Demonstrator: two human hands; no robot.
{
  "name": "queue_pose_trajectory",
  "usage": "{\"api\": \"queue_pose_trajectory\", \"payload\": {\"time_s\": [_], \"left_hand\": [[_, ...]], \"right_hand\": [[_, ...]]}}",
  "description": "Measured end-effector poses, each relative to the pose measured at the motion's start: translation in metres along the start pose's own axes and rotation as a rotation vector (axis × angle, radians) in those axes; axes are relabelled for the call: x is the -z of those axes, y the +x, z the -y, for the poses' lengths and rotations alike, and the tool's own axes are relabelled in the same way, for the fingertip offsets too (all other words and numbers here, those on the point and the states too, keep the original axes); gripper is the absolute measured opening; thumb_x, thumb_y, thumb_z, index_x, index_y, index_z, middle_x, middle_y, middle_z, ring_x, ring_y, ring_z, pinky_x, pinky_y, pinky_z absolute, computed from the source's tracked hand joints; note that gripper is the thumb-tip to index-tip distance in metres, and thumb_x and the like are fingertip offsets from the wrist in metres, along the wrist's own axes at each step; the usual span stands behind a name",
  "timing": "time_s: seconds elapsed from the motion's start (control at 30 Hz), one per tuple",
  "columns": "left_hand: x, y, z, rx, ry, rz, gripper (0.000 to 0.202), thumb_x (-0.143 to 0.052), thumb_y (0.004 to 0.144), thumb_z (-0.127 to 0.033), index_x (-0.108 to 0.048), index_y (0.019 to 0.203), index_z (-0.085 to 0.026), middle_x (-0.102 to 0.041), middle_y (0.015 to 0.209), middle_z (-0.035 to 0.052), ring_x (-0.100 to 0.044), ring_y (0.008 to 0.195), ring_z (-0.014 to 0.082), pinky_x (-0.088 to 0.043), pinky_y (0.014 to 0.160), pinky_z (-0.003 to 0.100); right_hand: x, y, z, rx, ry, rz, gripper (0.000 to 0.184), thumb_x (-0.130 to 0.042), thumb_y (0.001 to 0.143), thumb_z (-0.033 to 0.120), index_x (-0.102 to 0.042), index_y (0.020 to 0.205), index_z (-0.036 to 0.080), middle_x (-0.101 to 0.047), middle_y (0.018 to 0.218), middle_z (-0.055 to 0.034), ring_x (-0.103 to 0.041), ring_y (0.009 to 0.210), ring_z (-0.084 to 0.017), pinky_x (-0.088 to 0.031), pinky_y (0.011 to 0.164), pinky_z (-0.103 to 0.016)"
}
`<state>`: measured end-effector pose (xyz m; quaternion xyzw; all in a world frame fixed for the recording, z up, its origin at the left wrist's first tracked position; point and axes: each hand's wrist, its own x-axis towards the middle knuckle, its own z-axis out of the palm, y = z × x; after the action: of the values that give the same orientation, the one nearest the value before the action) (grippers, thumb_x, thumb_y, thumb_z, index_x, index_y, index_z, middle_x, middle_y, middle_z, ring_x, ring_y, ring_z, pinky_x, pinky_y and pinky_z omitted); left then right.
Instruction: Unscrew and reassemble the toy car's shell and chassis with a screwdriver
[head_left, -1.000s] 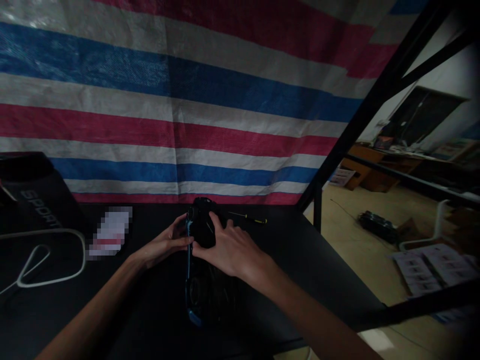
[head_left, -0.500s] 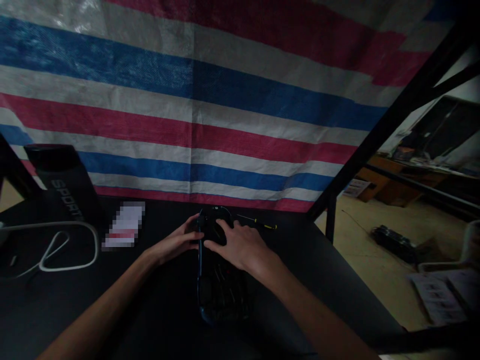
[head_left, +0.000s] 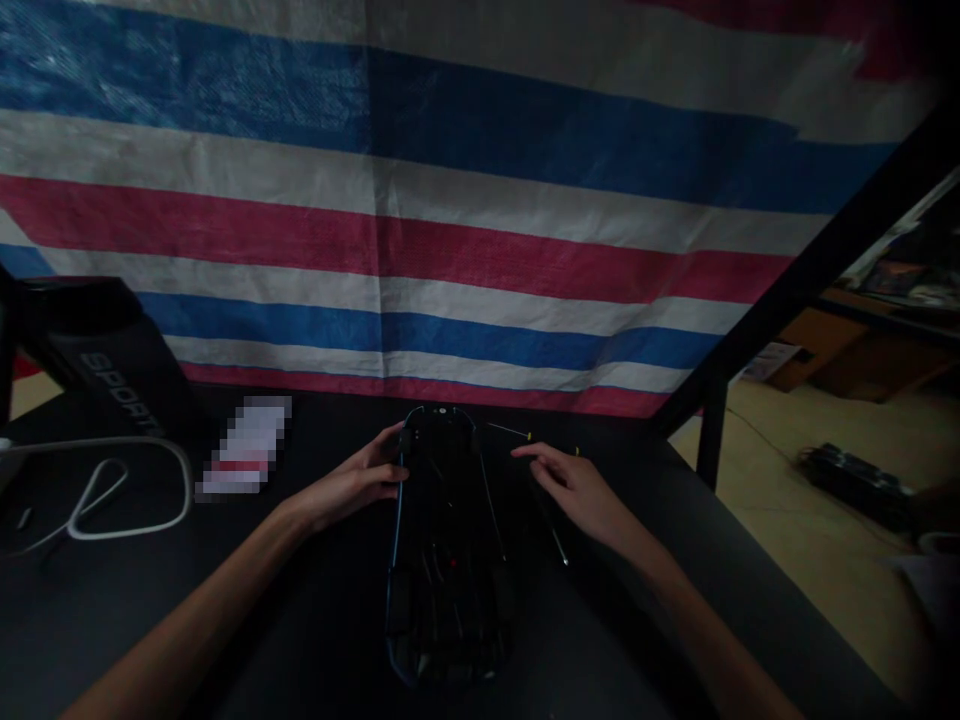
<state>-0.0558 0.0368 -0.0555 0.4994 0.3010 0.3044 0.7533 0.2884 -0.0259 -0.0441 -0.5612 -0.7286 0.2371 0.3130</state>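
Note:
An upside-down toy car (head_left: 450, 510) with blue edges lies lengthwise on the dark table, its black underside and wheels facing up. My left hand (head_left: 379, 472) grips its left side near the far end, thumb and fingers at the edge. To the right of the car, my right hand (head_left: 574, 485) hovers with its index finger stretched out, holding nothing I can see. Just beyond that hand lies a screwdriver (head_left: 529, 436) with yellow on its handle, partly hidden by the fingers. A thin metal rod (head_left: 556, 540) shows below the hand; its upper end is too dark to make out.
A dark box marked SPORT (head_left: 112, 360) stands at the back left. Near it are a blurred-out card or phone (head_left: 244, 445) and a looped white cable (head_left: 187, 490). Striped sheeting (head_left: 450, 250) hangs behind the table, with a black frame post (head_left: 712, 430) at the right.
My right hand has left the car's underside and moved right, towards the screwdriver. My left hand stays on the car's edge. The view has shifted slightly.

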Motion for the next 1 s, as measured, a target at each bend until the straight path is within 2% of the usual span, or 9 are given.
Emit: {"api": "queue_pose_trajectory", "payload": {"time_s": [0.1, 0.17, 0.27, 0.37, 0.43, 0.5, 0.67, 0.8, 1.0], "left_hand": [[0.003, 0.001, 0.001, -0.003, 0.013, 0.004, 0.078, -0.069, 0.089, -0.017, -0.033, 0.156, -0.035, -0.051, 0.152, 0.0066, -0.058, 0.124, 0.0259, -0.046, 0.101, 0.038], [0.006, 0.002, 0.002, 0.001, 0.033, 0.003, 0.077, -0.068, 0.09, -0.018, -0.033, 0.156, -0.036, -0.047, 0.157, 0.006, -0.058, 0.125, 0.027, -0.048, 0.099, 0.037], [0.008, 0.002, 0.001, 0.033, 0.07, -0.034, 0.079, -0.07, 0.089, -0.022, -0.033, 0.156, -0.04, -0.039, 0.163, 0.0025, -0.056, 0.129, 0.0288, -0.05, 0.099, 0.035], [0.009, 0.002, -0.001, 0.062, 0.089, -0.068, 0.08, -0.073, 0.088, -0.026, -0.033, 0.156, -0.042, -0.033, 0.167, -0.0003, -0.049, 0.138, 0.0309, -0.05, 0.103, 0.036], [0.009, 0.002, -0.002, 0.066, 0.096, -0.067, 0.081, -0.073, 0.087, -0.028, -0.033, 0.156, -0.043, -0.03, 0.168, -0.0006, -0.047, 0.14, 0.032, -0.048, 0.106, 0.037], [0.011, 0.001, -0.001, 0.068, 0.106, -0.057, 0.082, -0.074, 0.087, -0.029, -0.032, 0.157, -0.043, -0.028, 0.169, 0.0002, -0.048, 0.139, 0.0332, -0.047, 0.108, 0.04], [0.016, 0.002, 0.002, 0.076, 0.108, -0.035, 0.082, -0.072, 0.089, -0.029, -0.029, 0.158, -0.043, -0.023, 0.171, 0.0013, -0.045, 0.142, 0.0349, -0.046, 0.109, 0.043], [0.015, 0.001, 0.0, 0.073, 0.097, -0.023, 0.08, -0.071, 0.09, -0.031, -0.029, 0.158, -0.044, -0.024, 0.171, -0.0015, -0.036, 0.149, 0.0349, -0.045, 0.111, 0.042], [0.011, 0.0, -0.003, 0.078, 0.108, -0.045, 0.084, -0.073, 0.088, -0.032, -0.028, 0.159, -0.043, -0.025, 0.17, 0.0001, -0.036, 0.149, 0.0364, -0.044, 0.112, 0.044]], "right_hand": [[-0.003, -0.007, -0.013, -0.011, 0.147, 0.004, 0.043, -0.048, 0.089, 0.017, -0.064, 0.129, 0.024, -0.07, 0.102, -0.002, -0.05, 0.06, -0.011, -0.04, 0.06, -0.025], [-0.006, -0.01, -0.012, -0.003, 0.209, -0.004, 0.047, -0.048, 0.084, 0.011, -0.066, 0.126, 0.024, -0.07, 0.111, -0.0041, -0.054, 0.063, -0.011, -0.043, 0.062, -0.025], [-0.009, -0.011, -0.001, 0.055, 0.233, 0.012, 0.046, -0.049, 0.081, 0.006, -0.07, 0.118, 0.022, -0.071, 0.102, -0.0051, -0.062, 0.08, -0.015, -0.045, 0.068, -0.026], [-0.009, -0.012, 0.01, 0.096, 0.263, 0.044, 0.046, -0.049, 0.081, 0.004, -0.071, 0.117, 0.022, -0.071, 0.103, -0.0052, -0.064, 0.083, -0.015, -0.045, 0.067, -0.026], [-0.008, -0.012, 0.012, 0.104, 0.273, 0.022, 0.043, -0.048, 0.083, 0.004, -0.072, 0.114, 0.023, -0.072, 0.1, -0.0044, -0.064, 0.084, -0.015, -0.047, 0.073, -0.028], [-0.007, -0.013, 0.011, 0.087, 0.304, -0.005, 0.039, -0.044, 0.087, 0.006, -0.073, 0.108, 0.022, -0.073, 0.094, -0.0039, -0.064, 0.082, -0.016, -0.048, 0.074, -0.029], [-0.007, -0.015, 0.004, 0.01, 0.396, -0.012, 0.037, -0.036, 0.094, 0.011, -0.072, 0.097, 0.018, -0.07, 0.082, -0.0043, -0.058, 0.065, -0.013, -0.046, 0.061, -0.027], [-0.012, -0.015, 0.005, 0.006, 0.402, 0.03, 0.036, -0.036, 0.093, 0.01, -0.071, 0.097, 0.018, -0.07, 0.079, -0.0037, -0.059, 0.065, -0.013, -0.046, 0.061, -0.026], [-0.012, -0.015, 0.009, 0.006, 0.372, 0.06, 0.036, -0.036, 0.09, 0.006, -0.07, 0.097, 0.018, -0.069, 0.079, -0.0033, -0.059, 0.067, -0.013, -0.045, 0.061, -0.025]]}}
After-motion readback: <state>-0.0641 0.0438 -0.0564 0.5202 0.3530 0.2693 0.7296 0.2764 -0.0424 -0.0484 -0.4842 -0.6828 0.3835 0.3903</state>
